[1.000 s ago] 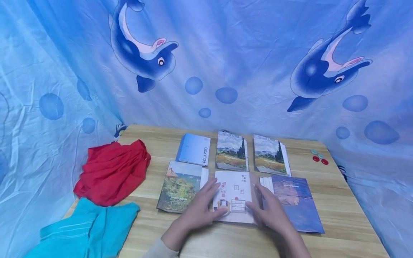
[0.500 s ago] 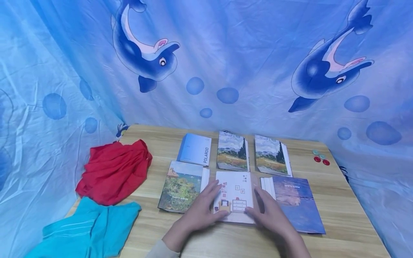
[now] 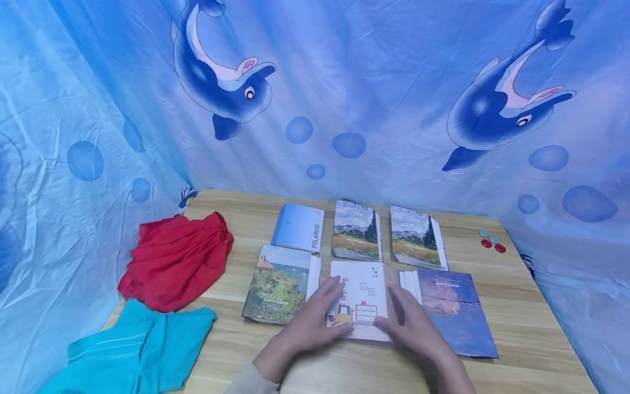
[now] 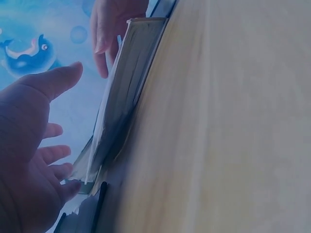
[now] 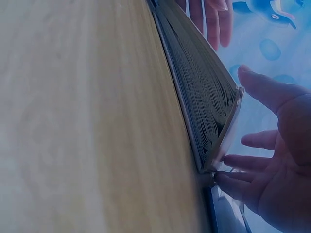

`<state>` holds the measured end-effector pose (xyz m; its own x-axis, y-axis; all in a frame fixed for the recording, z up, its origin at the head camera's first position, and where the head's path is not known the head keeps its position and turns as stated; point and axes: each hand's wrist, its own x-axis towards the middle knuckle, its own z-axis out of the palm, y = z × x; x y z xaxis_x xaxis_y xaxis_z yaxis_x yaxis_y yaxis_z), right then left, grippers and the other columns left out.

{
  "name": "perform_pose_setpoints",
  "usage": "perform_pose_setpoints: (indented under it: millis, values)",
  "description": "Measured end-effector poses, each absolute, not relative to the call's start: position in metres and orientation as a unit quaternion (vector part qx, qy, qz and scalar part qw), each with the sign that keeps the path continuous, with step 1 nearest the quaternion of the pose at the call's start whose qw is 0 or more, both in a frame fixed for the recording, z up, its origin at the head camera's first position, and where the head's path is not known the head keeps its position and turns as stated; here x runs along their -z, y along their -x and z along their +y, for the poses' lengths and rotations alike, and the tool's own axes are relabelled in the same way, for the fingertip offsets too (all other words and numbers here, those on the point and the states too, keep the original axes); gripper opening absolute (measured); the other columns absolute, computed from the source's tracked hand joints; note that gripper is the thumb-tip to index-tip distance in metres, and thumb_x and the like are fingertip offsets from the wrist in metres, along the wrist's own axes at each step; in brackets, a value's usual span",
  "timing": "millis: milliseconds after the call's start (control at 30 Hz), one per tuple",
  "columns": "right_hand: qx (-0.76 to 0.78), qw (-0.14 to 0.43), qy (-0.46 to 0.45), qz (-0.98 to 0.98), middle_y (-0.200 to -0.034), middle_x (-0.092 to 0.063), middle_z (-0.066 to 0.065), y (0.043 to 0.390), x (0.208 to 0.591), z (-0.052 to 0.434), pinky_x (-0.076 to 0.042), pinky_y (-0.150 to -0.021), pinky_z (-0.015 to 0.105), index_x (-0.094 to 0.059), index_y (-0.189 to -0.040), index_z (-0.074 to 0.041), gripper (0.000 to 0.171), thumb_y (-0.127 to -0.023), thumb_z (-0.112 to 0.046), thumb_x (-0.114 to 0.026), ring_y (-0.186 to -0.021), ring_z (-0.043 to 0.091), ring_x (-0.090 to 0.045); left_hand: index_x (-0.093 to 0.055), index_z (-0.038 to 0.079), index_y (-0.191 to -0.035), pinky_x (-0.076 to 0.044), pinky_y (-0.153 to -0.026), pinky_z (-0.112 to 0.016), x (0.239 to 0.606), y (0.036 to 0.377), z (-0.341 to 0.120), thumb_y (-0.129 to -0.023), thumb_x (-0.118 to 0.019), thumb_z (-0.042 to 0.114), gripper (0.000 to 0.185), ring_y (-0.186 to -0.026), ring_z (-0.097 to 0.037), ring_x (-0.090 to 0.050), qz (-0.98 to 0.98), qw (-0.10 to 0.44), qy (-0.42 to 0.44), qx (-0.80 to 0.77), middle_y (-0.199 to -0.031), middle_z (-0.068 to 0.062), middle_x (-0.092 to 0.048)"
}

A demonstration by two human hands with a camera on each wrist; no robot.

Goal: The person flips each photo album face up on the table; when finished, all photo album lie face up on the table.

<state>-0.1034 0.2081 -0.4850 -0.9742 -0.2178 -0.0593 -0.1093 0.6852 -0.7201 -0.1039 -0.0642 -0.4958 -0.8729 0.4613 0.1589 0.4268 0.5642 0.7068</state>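
While six albums lie in two rows on the wooden table (image 3: 517,306), the left hand (image 3: 315,320) and right hand (image 3: 415,325) flank the white album (image 3: 361,298), front middle, fingers extended and gripping nothing, apparently squaring it.

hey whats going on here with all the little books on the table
A person has both hands on a small white photo album in the middle of the front row on a wooden table. The left hand rests flat across its left edge, and the right hand lies along its right edge, fingers straight. The album lies closed. Five more albums lie around it, among them a blue one marked POLAROID. A red cloth and a teal cloth lie to the left.
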Motion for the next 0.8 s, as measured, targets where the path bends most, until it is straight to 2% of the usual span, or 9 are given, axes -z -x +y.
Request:
perform_pose_setpoints:
  millis: [200,500,633,800]
  values:
    - [0.391,0.063,0.093,0.913,-0.155,-0.039,0.028,0.106,0.485,0.209,-0.025,-0.116,0.064,-0.036,-0.154,0.001,0.096,-0.085,-0.050,-0.079,-0.142,0.048,-0.035,-0.033,0.010,-0.159,-0.028,-0.119,-0.053,0.498,0.109,-0.059,-0.084,-0.076,0.053,0.096,-0.151,-0.028,-0.026,0.884,0.047,-0.258,-0.388,-0.167,-0.006,-0.023]
    - [0.425,0.060,0.070,0.901,-0.153,-0.040,0.029,0.115,0.488,0.206,-0.032,-0.115,0.058,-0.035,-0.153,0.005,0.111,-0.071,-0.044,-0.091,-0.139,0.047,-0.040,-0.031,0.007,-0.159,-0.027,-0.120,-0.051,0.503,0.112,-0.055,-0.076,-0.085,0.048,0.107,-0.151,-0.031,-0.026,0.886,0.069,-0.249,-0.384,-0.166,-0.009,-0.023]
    - [0.456,0.072,0.023,0.887,-0.155,-0.037,0.029,0.118,0.486,0.204,-0.038,-0.112,0.054,-0.029,-0.156,0.003,0.113,-0.073,-0.044,-0.090,-0.139,0.046,-0.041,-0.031,0.007,-0.159,-0.024,-0.121,-0.052,0.502,0.113,-0.049,-0.069,-0.089,0.052,0.116,-0.152,-0.030,-0.021,0.884,0.073,-0.253,-0.385,-0.167,-0.011,-0.022]
    - [0.483,0.080,-0.038,0.871,-0.156,-0.036,0.027,0.118,0.483,0.201,-0.040,-0.110,0.058,-0.030,-0.157,-0.003,0.109,-0.075,-0.046,-0.088,-0.139,0.047,-0.041,-0.032,0.005,-0.158,-0.024,-0.121,-0.052,0.503,0.110,-0.042,-0.063,-0.093,0.050,0.121,-0.153,-0.030,-0.019,0.882,0.083,-0.257,-0.385,-0.167,-0.010,-0.020]
